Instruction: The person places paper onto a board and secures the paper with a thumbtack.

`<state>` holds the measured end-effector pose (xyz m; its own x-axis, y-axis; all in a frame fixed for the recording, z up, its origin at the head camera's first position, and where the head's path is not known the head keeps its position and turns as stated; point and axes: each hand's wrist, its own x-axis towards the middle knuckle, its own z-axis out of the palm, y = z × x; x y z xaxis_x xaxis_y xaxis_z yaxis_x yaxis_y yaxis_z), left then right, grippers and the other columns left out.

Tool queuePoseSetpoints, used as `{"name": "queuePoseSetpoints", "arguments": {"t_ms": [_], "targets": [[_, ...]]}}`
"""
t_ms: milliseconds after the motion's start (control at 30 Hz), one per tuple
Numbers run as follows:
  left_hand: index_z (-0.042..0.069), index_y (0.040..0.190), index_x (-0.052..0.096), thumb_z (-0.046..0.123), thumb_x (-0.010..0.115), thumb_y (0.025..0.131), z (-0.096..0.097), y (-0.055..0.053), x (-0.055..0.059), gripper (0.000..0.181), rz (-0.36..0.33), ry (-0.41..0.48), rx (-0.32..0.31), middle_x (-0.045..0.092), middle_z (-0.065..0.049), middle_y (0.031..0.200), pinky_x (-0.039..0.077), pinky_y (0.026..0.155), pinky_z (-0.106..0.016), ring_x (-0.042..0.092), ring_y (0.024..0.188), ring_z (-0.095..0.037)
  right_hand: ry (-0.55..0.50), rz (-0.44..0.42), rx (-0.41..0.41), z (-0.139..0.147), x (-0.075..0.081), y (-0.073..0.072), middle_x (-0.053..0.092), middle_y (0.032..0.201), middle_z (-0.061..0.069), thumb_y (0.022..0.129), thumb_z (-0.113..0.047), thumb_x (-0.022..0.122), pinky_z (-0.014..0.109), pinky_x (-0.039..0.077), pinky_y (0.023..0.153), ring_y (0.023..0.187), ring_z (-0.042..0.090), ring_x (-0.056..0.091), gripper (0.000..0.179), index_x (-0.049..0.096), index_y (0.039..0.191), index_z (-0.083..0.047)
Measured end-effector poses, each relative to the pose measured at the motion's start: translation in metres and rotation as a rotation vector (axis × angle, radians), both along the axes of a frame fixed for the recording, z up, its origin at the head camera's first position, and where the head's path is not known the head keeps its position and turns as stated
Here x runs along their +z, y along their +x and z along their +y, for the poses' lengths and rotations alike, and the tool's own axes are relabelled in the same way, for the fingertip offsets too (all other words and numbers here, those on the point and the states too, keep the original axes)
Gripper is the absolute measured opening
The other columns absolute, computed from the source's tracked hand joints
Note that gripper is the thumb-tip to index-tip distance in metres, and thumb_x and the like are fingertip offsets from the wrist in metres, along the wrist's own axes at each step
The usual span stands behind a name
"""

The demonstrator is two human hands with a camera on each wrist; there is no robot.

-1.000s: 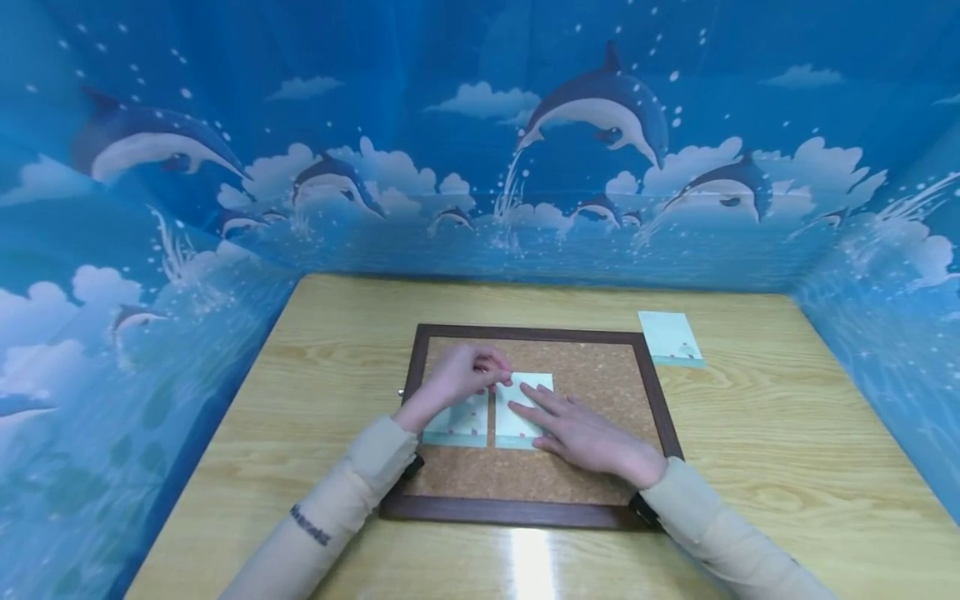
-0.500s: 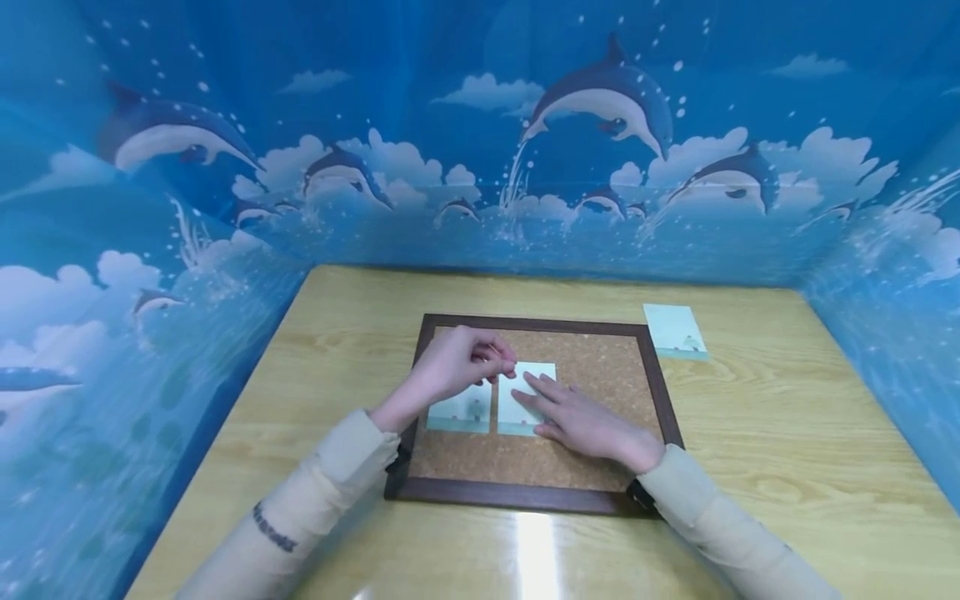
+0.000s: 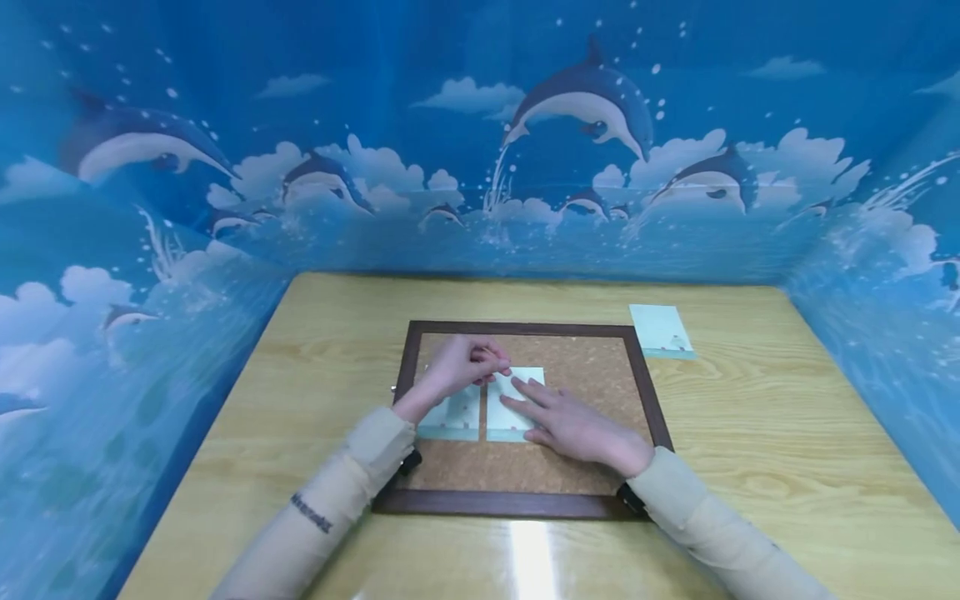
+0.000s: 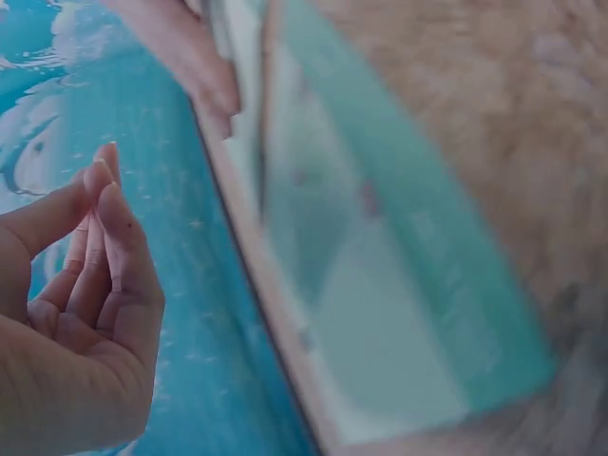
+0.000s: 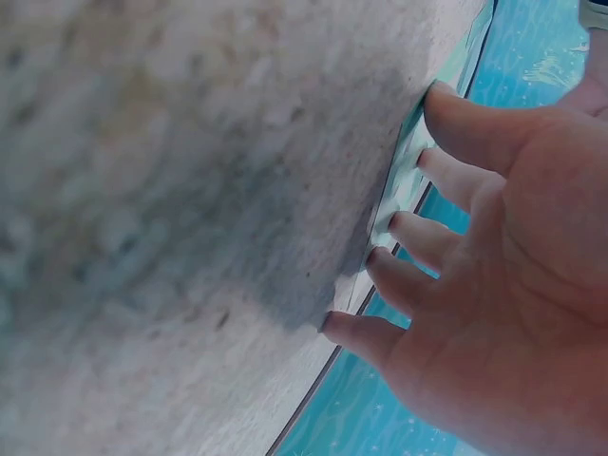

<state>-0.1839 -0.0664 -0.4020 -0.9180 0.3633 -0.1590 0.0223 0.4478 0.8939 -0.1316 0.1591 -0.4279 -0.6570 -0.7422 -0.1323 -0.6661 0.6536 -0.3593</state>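
Observation:
My left hand [image 3: 453,367] is over the cork board [image 3: 510,468], its fingertips at the upper left corner of a pale mint note sheet [image 3: 498,419]. Thumb tip and fingertips meet in a pinch in the left wrist view, where the hand [image 4: 85,313] shows from the side; I cannot tell whether something small sits between them. My right hand [image 3: 573,423] rests with fingers spread on the right part of that same sheet, as the right wrist view of the hand [image 5: 513,256] also shows. Beside it, a matching sheet [image 3: 450,417] lies partly under my left hand.
A dark brown wooden frame [image 3: 517,504] borders the board. Another mint sheet [image 3: 656,327] lies on the wood-grain table [image 3: 757,400], by the board's upper right corner. A blue dolphin-print cloth [image 3: 480,192] stands behind and along both sides.
The view shifts slightly. My left hand stays pinched at the sheet's upper corner, and my right hand keeps its spread fingers on the sheet; the sheets keep their places on the board.

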Motion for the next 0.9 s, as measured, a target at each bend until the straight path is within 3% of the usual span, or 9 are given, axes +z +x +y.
{"name": "queuePoseSetpoints", "arguments": {"t_ms": [133, 267, 700, 900], "targets": [[0.008, 0.101, 0.074, 0.012, 0.07, 0.096, 0.003, -0.003, -0.014, 0.007, 0.001, -0.011, 0.007, 0.077, -0.009, 0.092, 0.06, 0.067, -0.032, 0.071, 0.078, -0.026, 0.0, 0.02, 0.018, -0.002, -0.001, 0.003, 0.016, 0.167, 0.016, 0.105, -0.028, 0.054, 0.07, 0.028, 0.113, 0.149, 0.042, 0.027, 0.06, 0.033, 0.159, -0.014], [0.009, 0.099, 0.074, 0.014, 0.071, 0.096, 0.008, -0.004, -0.02, 0.007, 0.004, -0.049, 0.009, 0.077, -0.008, 0.09, 0.06, 0.065, -0.028, 0.071, 0.075, -0.021, -0.013, 0.006, 0.012, -0.002, -0.001, 0.005, 0.013, 0.168, 0.016, 0.105, -0.027, 0.054, 0.071, 0.026, 0.114, 0.149, 0.044, 0.025, 0.06, 0.033, 0.159, -0.014], [0.01, 0.098, 0.074, 0.016, 0.07, 0.096, 0.009, -0.009, -0.017, 0.007, 0.015, -0.133, -0.032, 0.075, -0.006, 0.085, 0.059, 0.063, -0.028, 0.071, 0.072, -0.019, -0.019, 0.001, 0.007, -0.001, -0.002, 0.003, 0.015, 0.167, 0.017, 0.105, -0.027, 0.053, 0.069, 0.025, 0.115, 0.15, 0.043, 0.025, 0.06, 0.032, 0.159, -0.014], [0.012, 0.099, 0.075, 0.018, 0.071, 0.096, 0.008, -0.013, -0.01, 0.008, 0.035, -0.159, -0.041, 0.076, -0.008, 0.086, 0.058, 0.062, -0.031, 0.071, 0.072, -0.023, -0.031, -0.002, 0.006, 0.001, -0.002, 0.001, 0.014, 0.168, 0.018, 0.105, -0.026, 0.053, 0.07, 0.024, 0.115, 0.15, 0.043, 0.024, 0.059, 0.032, 0.159, -0.012]]}}
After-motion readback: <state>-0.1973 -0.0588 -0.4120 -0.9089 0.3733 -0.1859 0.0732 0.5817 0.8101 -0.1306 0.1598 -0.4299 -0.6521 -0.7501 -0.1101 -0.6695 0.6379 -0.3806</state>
